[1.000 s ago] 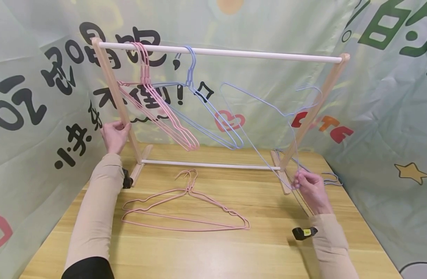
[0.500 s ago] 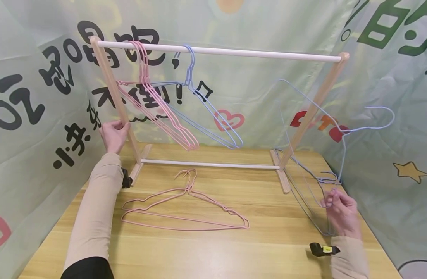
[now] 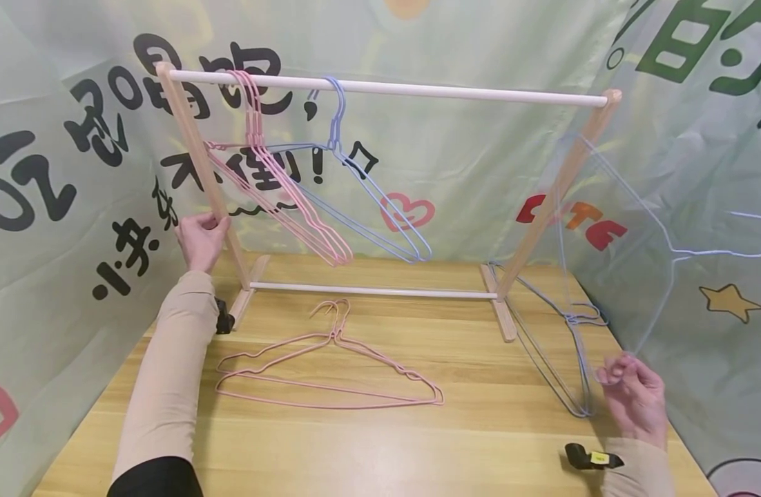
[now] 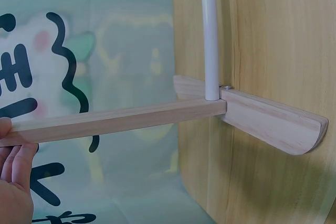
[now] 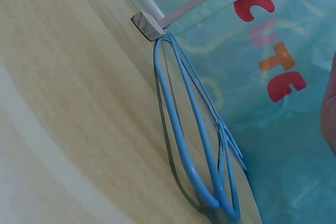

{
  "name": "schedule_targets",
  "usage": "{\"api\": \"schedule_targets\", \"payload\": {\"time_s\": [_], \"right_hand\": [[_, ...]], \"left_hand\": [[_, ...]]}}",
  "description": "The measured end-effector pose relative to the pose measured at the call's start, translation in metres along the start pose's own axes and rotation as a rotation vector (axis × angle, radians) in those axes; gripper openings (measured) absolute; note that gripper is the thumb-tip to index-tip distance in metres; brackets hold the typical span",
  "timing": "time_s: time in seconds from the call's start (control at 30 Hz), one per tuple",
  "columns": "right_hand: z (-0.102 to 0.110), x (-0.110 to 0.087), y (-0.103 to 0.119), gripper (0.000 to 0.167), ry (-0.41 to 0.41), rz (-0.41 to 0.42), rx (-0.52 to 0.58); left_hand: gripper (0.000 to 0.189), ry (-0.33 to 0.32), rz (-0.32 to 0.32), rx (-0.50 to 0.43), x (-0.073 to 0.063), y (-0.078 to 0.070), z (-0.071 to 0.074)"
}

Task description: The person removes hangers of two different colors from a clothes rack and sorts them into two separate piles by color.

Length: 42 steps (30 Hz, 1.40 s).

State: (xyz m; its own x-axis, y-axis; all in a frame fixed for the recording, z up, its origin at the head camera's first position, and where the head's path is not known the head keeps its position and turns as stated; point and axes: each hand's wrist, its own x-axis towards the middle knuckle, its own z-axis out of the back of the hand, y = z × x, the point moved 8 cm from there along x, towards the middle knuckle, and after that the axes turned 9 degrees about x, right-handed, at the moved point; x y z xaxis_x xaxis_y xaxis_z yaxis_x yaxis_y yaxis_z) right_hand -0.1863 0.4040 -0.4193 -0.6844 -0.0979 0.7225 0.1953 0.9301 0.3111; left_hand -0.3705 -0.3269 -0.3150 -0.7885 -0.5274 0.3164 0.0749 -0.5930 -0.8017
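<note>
My left hand (image 3: 201, 241) pinches the left wooden post (image 4: 131, 121) of a small clothes rack, thumb on one side and fingers on the other. Off the rack's right side, my right hand (image 3: 637, 397) pinches a light blue clothes hanger (image 3: 697, 254) by one lower corner. That hanger is tilted up in the air, its hook pointing right, and looks a little blurred. Below it, several blue hangers (image 5: 181, 148) lie on the table beside the rack's right foot. The right wrist view catches only a sliver of the right hand and none of the held hanger.
From the white top rail (image 3: 455, 91) hang several pink hangers (image 3: 256, 131) on the left and blue hangers (image 3: 335, 131) near them. Two pink hangers (image 3: 335, 336) lie on the wooden table (image 3: 368, 455) before the rack. Printed cloth (image 3: 480, 41) closes the back and sides.
My right hand has carried the blue hanger rightward and toward me, from in front of the rack to beyond its right post. The left hand has stayed on the left post.
</note>
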Motion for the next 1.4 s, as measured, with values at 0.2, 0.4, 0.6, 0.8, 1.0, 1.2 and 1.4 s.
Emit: {"api": "schedule_targets", "payload": {"time_s": [0.2, 0.4, 0.6, 0.8, 1.0, 1.2, 1.4], "right_hand": [[0.001, -0.008, 0.006, 0.039, -0.066, 0.035, 0.031], [0.011, -0.017, 0.016, 0.038, -0.281, 0.116, -0.015], [0.022, -0.026, 0.026, 0.032, -0.545, 0.205, -0.185], [0.028, -0.036, 0.033, 0.029, -0.752, 0.176, -0.346], [0.036, -0.044, 0.031, 0.025, -0.921, -0.034, -0.555], [0.041, -0.052, 0.027, 0.029, -1.012, -0.215, -0.683], [0.045, -0.055, 0.023, 0.042, -1.078, -0.376, -0.875]], "left_hand": [[0.032, 0.006, 0.004, -0.003, -0.001, -0.001, -0.002], [0.032, -0.008, 0.0, 0.008, 0.0, -0.001, 0.0], [0.03, -0.026, -0.015, 0.02, 0.002, -0.002, 0.0], [0.03, -0.038, -0.015, 0.029, 0.001, -0.002, 0.0], [0.03, -0.034, -0.014, 0.032, 0.001, -0.002, 0.0], [0.03, -0.034, -0.014, 0.039, 0.001, -0.003, 0.0], [0.03, -0.036, -0.011, 0.034, 0.0, -0.003, 0.0]]}}
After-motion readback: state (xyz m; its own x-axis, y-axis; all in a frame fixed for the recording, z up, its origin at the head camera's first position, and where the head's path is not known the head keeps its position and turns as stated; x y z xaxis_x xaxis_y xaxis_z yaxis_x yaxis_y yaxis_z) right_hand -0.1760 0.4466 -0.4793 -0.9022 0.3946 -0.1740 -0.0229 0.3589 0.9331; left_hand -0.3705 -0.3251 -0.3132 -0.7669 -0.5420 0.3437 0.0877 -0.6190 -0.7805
